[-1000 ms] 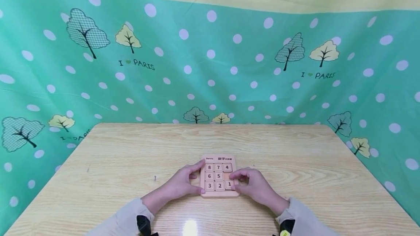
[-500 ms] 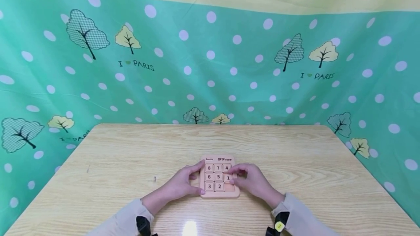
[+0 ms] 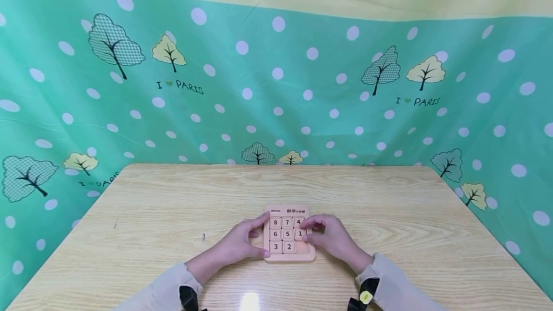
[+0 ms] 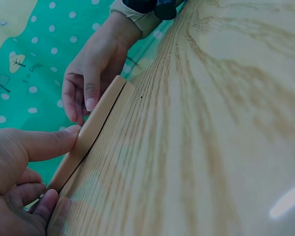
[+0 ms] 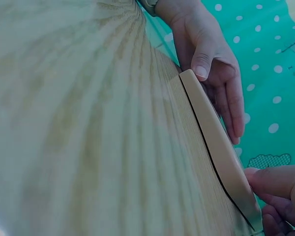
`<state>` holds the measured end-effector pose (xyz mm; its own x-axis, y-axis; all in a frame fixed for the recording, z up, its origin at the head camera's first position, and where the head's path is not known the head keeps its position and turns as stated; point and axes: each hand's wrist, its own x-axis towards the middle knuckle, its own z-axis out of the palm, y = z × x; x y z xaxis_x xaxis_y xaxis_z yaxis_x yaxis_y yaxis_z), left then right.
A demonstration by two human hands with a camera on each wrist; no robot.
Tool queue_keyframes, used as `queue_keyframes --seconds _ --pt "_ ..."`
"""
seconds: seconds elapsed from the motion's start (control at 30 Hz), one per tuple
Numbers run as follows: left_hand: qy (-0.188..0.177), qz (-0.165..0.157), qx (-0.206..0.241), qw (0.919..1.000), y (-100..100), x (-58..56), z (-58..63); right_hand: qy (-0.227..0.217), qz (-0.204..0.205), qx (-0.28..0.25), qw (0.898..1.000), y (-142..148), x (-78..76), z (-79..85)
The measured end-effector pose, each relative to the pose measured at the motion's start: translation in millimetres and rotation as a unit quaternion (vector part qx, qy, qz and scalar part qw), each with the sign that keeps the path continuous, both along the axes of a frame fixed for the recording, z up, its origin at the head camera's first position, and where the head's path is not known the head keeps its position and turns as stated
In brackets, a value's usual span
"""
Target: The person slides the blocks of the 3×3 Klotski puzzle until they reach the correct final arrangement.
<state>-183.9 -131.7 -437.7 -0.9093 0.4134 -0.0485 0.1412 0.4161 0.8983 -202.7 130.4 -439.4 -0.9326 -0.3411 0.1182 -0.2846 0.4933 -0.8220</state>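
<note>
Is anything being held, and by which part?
The left hand holds the number puzzle by its left edge. Whether the right hand grips tile 1 is unclear.

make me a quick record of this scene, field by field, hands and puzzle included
object: sliding number puzzle, flat on the table
number tiles: top row 8, 7, 4; middle row 6, 5, 1; bottom row 3, 2
empty slot: bottom right
left hand: holds the puzzle's left side
right hand: index finger and thumb at the right-hand column, by the 4 tile and 1 tile; pinching or not is unclear
surface: wood-grain table
backdrop: green dotted cloth with printed trees
</note>
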Motion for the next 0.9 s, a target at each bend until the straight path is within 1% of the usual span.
queue_keyframes --seconds 0.2,0.4,0.57,0.77,0.9 --pt "-0.004 0.000 0.012 0.9999 1 0.9 3.2 -0.012 -0.006 -0.010 1.000 -5 6.9 2.2" --pt "-0.004 -0.004 0.016 0.9999 1 0.3 3.0 -0.015 0.016 -0.009 1.000 -12 16.1 4.8" --pt "0.004 -0.004 0.001 1.0000 0 -1.3 0.4 -0.020 0.039 -0.031 0.999 -18 22.6 4.4" --pt "0.007 -0.005 -0.009 0.9999 -1 -2.3 -1.0 0.010 0.057 -0.027 0.998 -25 25.8 0.8" --pt "0.009 -0.005 -0.008 0.9999 -2 -1.7 -1.1 0.020 0.053 -0.023 0.998 -29 27.1 -1.2"
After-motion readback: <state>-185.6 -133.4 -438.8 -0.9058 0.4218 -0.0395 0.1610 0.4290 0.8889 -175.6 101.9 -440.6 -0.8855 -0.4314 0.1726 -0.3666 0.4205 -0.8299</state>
